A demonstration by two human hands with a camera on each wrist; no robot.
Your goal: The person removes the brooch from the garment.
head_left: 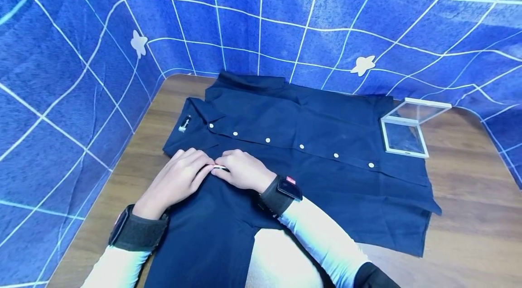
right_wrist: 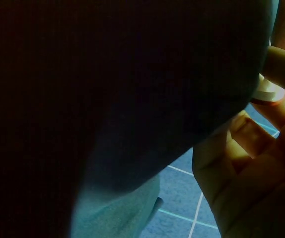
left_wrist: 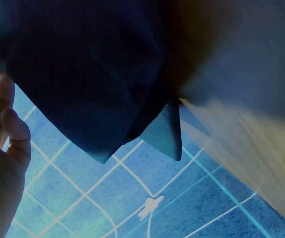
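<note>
A navy button-up shirt [head_left: 326,120] lies spread out, its collar to the left and a row of white buttons down its front. Over its chest, just below the collar, both hands meet fingertip to fingertip. A small white piece with a reddish edge [right_wrist: 267,93] sits between them, mostly covered by fingers. My right hand [head_left: 244,171] pinches its right end between thumb and fingers. At the left end, the thumb and fingertips of my left hand [head_left: 181,178] pinch it against the shirt. Dark cloth fills much of both wrist views.
A clear hinged case with a white frame [head_left: 404,154] stands with its lid raised on the shirt's hem at the right. The wooden table [head_left: 469,215] runs back to a blue curtain [head_left: 285,7] with white lines and stars.
</note>
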